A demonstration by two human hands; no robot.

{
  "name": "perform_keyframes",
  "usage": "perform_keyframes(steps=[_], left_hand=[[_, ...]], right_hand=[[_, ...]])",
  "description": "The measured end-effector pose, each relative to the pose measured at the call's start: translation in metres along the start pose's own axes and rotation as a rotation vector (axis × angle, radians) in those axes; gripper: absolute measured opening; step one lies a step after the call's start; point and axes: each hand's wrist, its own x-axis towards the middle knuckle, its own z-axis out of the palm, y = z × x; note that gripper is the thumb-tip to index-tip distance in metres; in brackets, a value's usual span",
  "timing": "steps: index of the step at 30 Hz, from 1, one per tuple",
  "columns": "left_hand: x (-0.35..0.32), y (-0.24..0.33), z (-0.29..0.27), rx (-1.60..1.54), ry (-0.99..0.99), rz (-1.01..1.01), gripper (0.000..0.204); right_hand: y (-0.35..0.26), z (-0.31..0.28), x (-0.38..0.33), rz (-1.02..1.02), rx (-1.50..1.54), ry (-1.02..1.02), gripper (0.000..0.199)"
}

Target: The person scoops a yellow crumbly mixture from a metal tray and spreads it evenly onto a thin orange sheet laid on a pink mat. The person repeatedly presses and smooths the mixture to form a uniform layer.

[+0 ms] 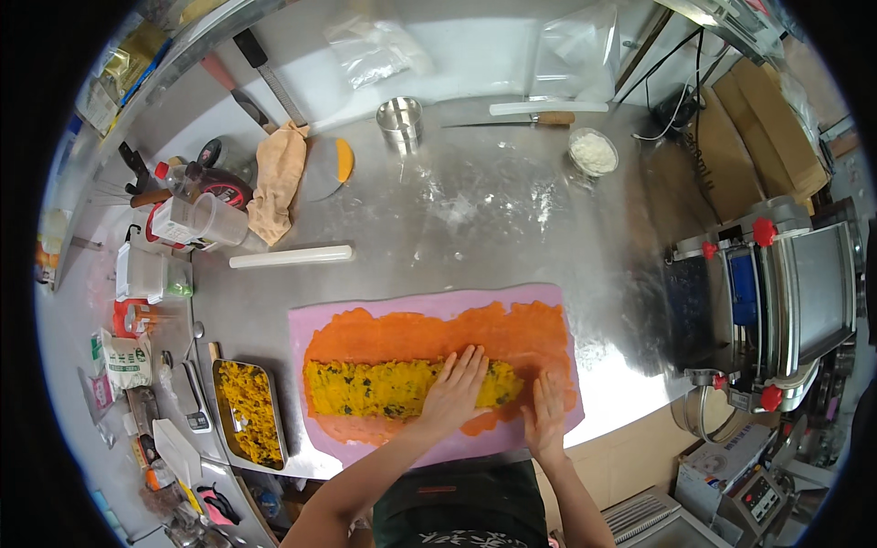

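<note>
A sheet of orange dough lies spread over a pink sheet of dough or mat at the table's near edge. Along the middle of the orange layer runs a thick band of yellow mashed filling with dark green bits. My left hand rests flat on this band, right of its middle, fingers stretched out. At the right end of the filling stands my right hand, its fingers straight and pointing away from me, touching the orange dough. Neither hand holds anything.
A metal tray with more yellow filling sits at the left. Farther back are a white rolling pin, a tan cloth, a metal ring, a knife and a bowl of white powder. A dough-rolling machine stands right.
</note>
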Motion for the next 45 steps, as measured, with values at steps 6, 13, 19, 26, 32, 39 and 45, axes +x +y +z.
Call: perform_keyframes(steps=[6,13,19,26,32,39,45], left_hand=[[0.008,0.021,-0.007,0.037,-0.036,-0.024,0.107],[0.011,0.025,-0.017,0.085,-0.108,-0.024,0.109],[-0.044,0.015,-0.017,-0.068,0.081,-0.124,0.110],[-0.206,-0.064,-0.005,0.041,-0.012,-0.456,0.122],[-0.171,-0.087,-0.023,0.038,-0.020,-0.380,0.115],[-0.160,-0.111,-0.038,-0.007,0.005,-0.292,0.124],[-0.152,-0.112,-0.028,0.041,0.015,-0.256,0.118]], right_hand=[[-0.007,0.004,-0.001,-0.075,-0.073,-0.103,0.057],[0.001,0.034,-0.003,-0.209,-0.094,-0.173,0.064],[-0.009,0.023,0.006,-0.185,-0.186,-0.301,0.071],[-0.057,0.043,0.001,-0.336,-0.306,-0.338,0.094],[-0.113,0.118,0.011,-0.545,-0.305,-0.413,0.093],[-0.130,0.123,0.038,-0.450,-0.398,-0.403,0.094],[-0.141,0.131,0.049,-0.363,-0.398,-0.374,0.094]])
